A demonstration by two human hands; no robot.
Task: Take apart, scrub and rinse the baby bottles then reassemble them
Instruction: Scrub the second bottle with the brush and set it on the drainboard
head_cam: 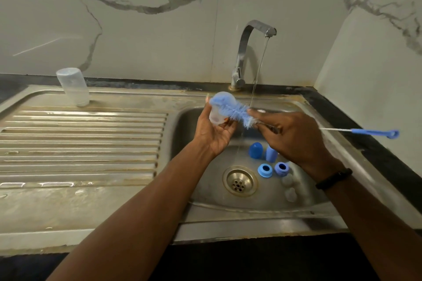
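Over the sink bowl (196, 121), the left hand (214, 132) curls its fingers around a clear baby bottle (219, 109) held mouth toward the right, while the right hand (294, 137) pinches the wire stem of a blue bottle brush (235, 110) whose bristled head reaches into the bottle's opening. The brush's long handle sticks out past the right hand and ends in a blue loop (392, 133) above the sink's right rim. A thin stream of water (258, 75) falls from the curved metal tap (245, 52) just behind the hands, landing near the brush. Down in the bowl, partly hidden by the right hand and wrist, lie the loose bottle parts: a blue cap (255, 150), a second, paler blue piece (271, 154) beside it, two blue screw rings (265, 170) close to the round drain (239, 181), and two pale, blurred shapes (290, 187) nearer the right wall that may be teats, though it is hard to tell. A black band (334, 178) circles the right wrist. On the far left corner of the ribbed steel draining board (80, 143), well apart from the hands, a second clear bottle (73, 86) stands upside down. The steel is stained and worn, set into a dark bench (388, 155), and the walls (137, 29) behind and to the right are pale marble-patterned panels with grey veins.
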